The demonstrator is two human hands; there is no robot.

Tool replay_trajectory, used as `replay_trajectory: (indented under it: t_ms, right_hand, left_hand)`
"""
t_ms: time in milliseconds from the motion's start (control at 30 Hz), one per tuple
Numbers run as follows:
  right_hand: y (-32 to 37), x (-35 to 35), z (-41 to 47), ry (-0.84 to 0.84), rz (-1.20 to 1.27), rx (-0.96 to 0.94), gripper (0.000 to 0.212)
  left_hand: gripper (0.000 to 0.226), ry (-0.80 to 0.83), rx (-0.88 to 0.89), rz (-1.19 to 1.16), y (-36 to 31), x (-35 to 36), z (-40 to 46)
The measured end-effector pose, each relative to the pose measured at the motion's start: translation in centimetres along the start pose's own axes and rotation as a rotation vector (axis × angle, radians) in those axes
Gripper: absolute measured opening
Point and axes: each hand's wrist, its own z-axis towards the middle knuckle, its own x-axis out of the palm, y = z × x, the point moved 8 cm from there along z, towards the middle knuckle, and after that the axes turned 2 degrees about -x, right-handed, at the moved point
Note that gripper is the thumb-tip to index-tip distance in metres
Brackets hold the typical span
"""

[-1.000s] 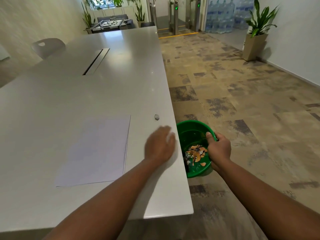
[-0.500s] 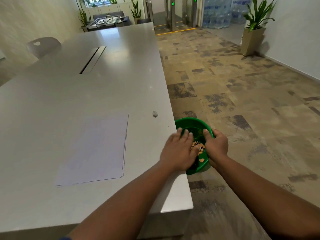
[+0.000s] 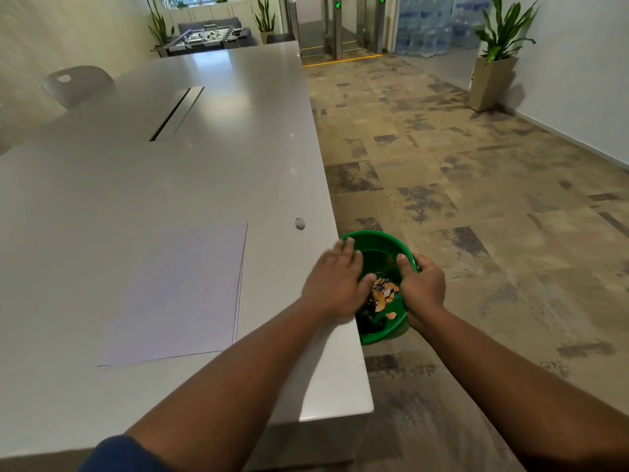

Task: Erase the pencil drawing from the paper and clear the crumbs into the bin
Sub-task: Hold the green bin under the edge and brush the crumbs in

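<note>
While the round green plastic bin (image 3: 381,243) is gripped by the right hand (image 3: 422,287) at lower centre, the left hand (image 3: 335,284) is laid flat, fingers spread, at the grey desk (image 3: 170,165) edge.

Long pale grey table (image 3: 170,172) with a slot-shaped cable hatch (image 3: 175,114) in its top. Grey chair (image 3: 78,84) at the left side. Patchy beige and grey carpet floor (image 3: 476,216). White wall (image 3: 585,63) on the right, potted plant (image 3: 497,59) beside it. Far end: foosball table (image 3: 204,37), turnstile gates (image 3: 354,25), stacked water bottles (image 3: 432,25).
</note>
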Motion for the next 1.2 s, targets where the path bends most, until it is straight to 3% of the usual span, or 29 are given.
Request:
replay_trajectory:
  t_ms: [100, 200, 300, 500, 633, 867, 933, 1000, 1067, 1100, 1200]
  right_hand:
    - [0.0, 0.3, 0.0, 0.018, -0.011, -0.007, 0.028]
    - [-0.1, 0.2, 0.2, 0.006, -0.022, 0.000, 0.031]
    - [-0.2, -0.1, 0.2, -0.013, -0.022, 0.010, 0.034]
    - [-0.2, -0.3, -0.1, -0.005, -0.028, 0.009, 0.035]
    - [-0.1, -0.3, -0.3, 0.001, -0.024, -0.005, 0.034]
    - [-0.6, -0.6, -1.0, 0.012, -0.023, -0.026, 0.020]
    - [-1.0, -0.9, -1.2, 0.003, -0.019, -0.020, 0.023]
    - [-1.2, -1.0, -1.3, 0.002, -0.015, -0.010, 0.028]
    - [-1.3, -1.0, -1.3, 0.006, -0.012, -0.003, 0.031]
    - [-1.3, -1.0, -1.3, 0.006, -0.006, 0.000, 0.032]
    - [-1.2, -1.3, -1.1, 0.001, 0.005, 0.001, 0.033]
  left_hand:
    - [0.062, 0.025, 0.141, -0.270, -3.8, -0.8, -0.9]
    - [0.049, -0.126, 0.008, -0.627, -1.6, -2.5, -1.6]
    - [0.048, -0.306, -0.121, -0.392, 4.2, -5.0, -2.6]
    - [0.056, -0.125, -0.212, -0.024, 11.8, -2.4, -5.1]
    - [0.073, -0.051, -0.212, 0.005, 8.4, -0.4, -6.0]
    - [0.070, -0.039, -0.094, 0.002, -0.6, 0.3, -2.5]
    - [0.063, -0.044, -0.036, -0.081, -2.6, 0.0, -1.4]
    - [0.052, -0.082, -0.028, -0.421, -3.8, -0.9, -0.8]
    - [0.045, -0.226, -0.122, -0.818, -3.1, -2.2, -0.8]
    - [0.043, -0.313, -0.170, -0.892, -2.3, -2.8, -1.0]
    - [0.036, -0.491, -0.284, -0.677, 1.9, -4.6, -2.1]
